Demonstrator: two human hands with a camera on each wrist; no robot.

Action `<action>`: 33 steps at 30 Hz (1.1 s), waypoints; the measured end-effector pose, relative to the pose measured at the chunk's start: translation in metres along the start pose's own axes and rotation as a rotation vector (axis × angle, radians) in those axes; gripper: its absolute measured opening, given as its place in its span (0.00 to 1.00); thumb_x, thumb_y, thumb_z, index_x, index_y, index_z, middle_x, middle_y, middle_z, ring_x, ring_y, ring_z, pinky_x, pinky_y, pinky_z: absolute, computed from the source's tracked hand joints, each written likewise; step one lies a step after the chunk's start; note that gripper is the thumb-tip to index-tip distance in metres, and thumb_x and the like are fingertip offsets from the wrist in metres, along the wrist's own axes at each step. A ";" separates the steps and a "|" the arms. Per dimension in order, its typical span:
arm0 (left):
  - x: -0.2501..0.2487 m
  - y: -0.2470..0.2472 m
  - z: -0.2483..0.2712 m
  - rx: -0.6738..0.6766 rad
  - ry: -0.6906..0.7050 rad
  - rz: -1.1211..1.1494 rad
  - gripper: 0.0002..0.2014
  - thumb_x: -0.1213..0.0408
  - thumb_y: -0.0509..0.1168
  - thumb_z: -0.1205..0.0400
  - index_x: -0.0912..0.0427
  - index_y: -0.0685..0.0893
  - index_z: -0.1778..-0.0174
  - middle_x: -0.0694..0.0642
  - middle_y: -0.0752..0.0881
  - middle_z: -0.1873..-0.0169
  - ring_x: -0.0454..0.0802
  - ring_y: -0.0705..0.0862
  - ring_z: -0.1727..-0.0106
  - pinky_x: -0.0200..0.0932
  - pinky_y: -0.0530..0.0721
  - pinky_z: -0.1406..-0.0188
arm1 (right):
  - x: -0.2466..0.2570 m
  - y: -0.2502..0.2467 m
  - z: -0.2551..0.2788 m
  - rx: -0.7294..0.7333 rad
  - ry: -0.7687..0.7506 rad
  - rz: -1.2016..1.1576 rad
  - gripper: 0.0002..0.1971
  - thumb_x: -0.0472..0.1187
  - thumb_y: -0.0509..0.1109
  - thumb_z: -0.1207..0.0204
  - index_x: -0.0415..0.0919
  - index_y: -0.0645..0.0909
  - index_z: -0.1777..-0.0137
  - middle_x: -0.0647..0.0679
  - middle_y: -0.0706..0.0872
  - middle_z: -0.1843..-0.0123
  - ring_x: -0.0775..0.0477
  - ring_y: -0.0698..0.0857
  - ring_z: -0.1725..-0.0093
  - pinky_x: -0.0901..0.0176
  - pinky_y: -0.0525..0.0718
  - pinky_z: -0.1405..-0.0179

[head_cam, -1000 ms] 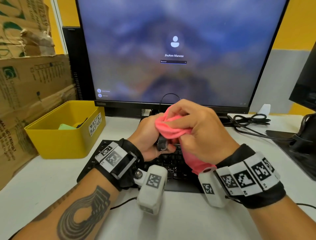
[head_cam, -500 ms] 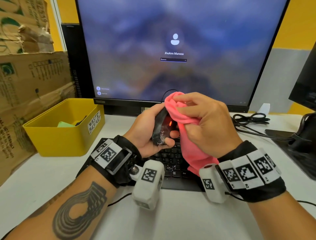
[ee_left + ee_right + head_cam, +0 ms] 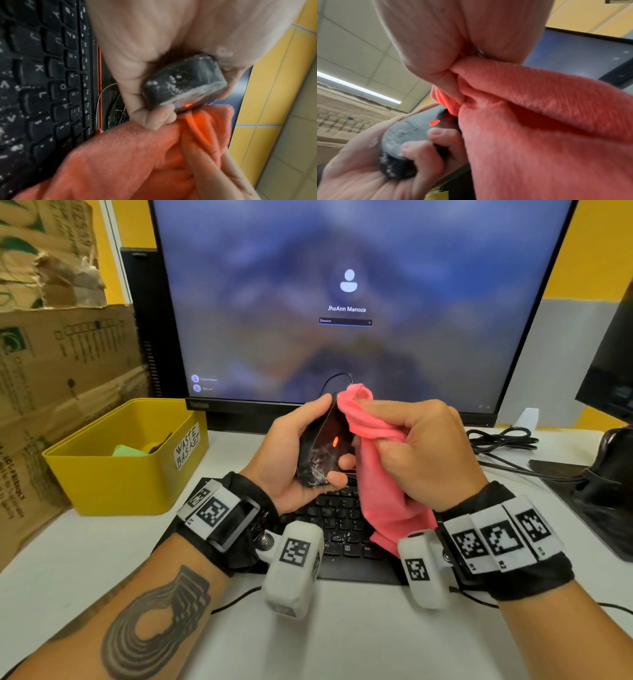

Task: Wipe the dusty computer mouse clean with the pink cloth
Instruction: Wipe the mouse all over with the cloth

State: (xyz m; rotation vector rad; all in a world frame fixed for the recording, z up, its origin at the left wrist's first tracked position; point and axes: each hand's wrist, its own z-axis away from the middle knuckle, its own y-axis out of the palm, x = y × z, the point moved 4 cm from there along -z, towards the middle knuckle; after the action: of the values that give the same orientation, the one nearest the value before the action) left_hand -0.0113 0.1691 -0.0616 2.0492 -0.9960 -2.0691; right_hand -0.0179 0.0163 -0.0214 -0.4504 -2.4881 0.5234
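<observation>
Above the keyboard, the left hand grips the dusty mouse, now tilted further, underside exposed. Right of it, the right hand pinches the pink cloth, lifted off. White table, monitor behind, yellow walls.

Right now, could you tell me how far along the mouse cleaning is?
Partly done. The left hand holds the black computer mouse underside up, red sensor glowing, while the right hand presses the bunched pink cloth against its front. White dust still coats the mouse's rear edge, so that end is left.
</observation>
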 end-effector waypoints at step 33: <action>0.007 -0.006 -0.004 -0.192 0.023 -0.160 0.21 0.44 0.63 0.11 0.61 0.85 0.45 0.62 0.82 0.61 0.53 0.75 0.70 0.40 0.67 0.77 | 0.005 0.013 0.000 0.224 0.051 -0.219 0.33 0.20 0.62 0.21 0.57 0.87 0.31 0.72 0.87 0.35 0.68 0.86 0.34 0.70 0.87 0.45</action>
State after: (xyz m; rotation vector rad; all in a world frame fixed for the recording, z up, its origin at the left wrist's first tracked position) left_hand -0.0059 0.1687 -0.0698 2.1089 -0.6204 -2.1151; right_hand -0.0194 0.0301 -0.0251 -0.1008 -2.3574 0.6813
